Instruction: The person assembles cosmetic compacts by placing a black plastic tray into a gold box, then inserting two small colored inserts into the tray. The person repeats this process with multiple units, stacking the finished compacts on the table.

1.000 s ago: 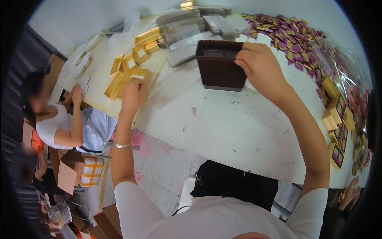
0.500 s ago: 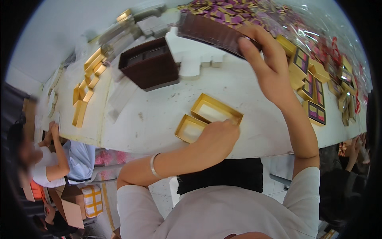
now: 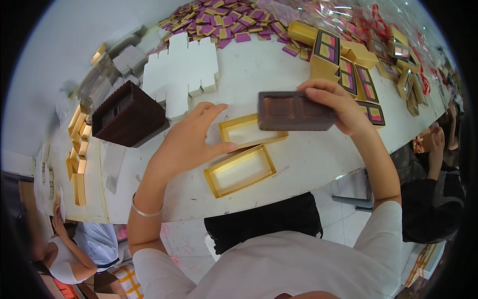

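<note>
My right hand (image 3: 341, 104) grips the right end of a dark brown plastic insert tray (image 3: 279, 121) with shallow compartments, held above the table. Under its left part, a shallow gold box (image 3: 239, 123) is partly hidden. A second gold box (image 3: 244, 185) lies nearer to me, slanted, its whitish inside facing up. My left hand (image 3: 186, 139) is open beside the farther box, fingers spread and holding nothing. Its thumb tip overlaps that box's near left edge; whether they touch I cannot tell. Left of this hand stands a tall stack of brown insert trays (image 3: 134, 119).
Flat white card boxes (image 3: 181, 70) lie beyond the stack. Purple-and-gold small pieces (image 3: 219, 22) are heaped at the back. Filled gold boxes (image 3: 348, 74) stand at the right, empty gold ones (image 3: 78, 159) at far left. A co-worker (image 3: 69, 249) sits at lower left.
My right hand has brought the brown tray down and nearer, above the gold boxes. My left hand has come off the boxes to the left and opened. The whole view has shifted.
</note>
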Demonstrator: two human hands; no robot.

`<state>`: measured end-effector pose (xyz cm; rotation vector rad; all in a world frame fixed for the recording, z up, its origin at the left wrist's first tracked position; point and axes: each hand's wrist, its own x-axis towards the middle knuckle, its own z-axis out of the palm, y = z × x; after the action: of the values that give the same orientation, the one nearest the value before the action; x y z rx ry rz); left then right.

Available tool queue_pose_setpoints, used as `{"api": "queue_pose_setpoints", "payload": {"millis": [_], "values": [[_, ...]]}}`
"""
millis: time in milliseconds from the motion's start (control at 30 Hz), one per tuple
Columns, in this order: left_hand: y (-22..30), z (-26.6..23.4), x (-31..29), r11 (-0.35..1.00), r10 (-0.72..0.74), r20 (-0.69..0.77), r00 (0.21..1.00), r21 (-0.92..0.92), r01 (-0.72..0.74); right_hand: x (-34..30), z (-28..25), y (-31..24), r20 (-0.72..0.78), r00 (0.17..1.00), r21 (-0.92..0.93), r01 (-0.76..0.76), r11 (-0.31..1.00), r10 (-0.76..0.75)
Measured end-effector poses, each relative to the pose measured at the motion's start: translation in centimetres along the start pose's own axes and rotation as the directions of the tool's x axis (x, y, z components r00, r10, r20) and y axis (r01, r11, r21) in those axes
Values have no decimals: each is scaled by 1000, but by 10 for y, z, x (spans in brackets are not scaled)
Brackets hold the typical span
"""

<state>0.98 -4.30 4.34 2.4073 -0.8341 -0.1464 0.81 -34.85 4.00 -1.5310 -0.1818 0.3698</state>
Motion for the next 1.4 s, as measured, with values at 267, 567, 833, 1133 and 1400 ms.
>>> {"api": "queue_pose_setpoints", "payload": {"millis": [267,567,833,1133,1400], "values": [[-17,16,17,932,-14,236,972,-349,98,29,14,-5,135,976,-567,-66,821,171],[-26,22,21,910,49,203,978,-413,40,22,32,11,287,896,-747,431,506,-339],[-33,24,20,899,89,193,977,-438,5,1,21,11,514,785,-788,591,172,-345],[-37,23,19,903,83,199,976,-429,10,12,25,20,677,699,-736,655,-171,-230],[-37,29,19,924,152,121,981,-370,-97,-4,38,-2,541,804,-829,559,2,-249]]}}
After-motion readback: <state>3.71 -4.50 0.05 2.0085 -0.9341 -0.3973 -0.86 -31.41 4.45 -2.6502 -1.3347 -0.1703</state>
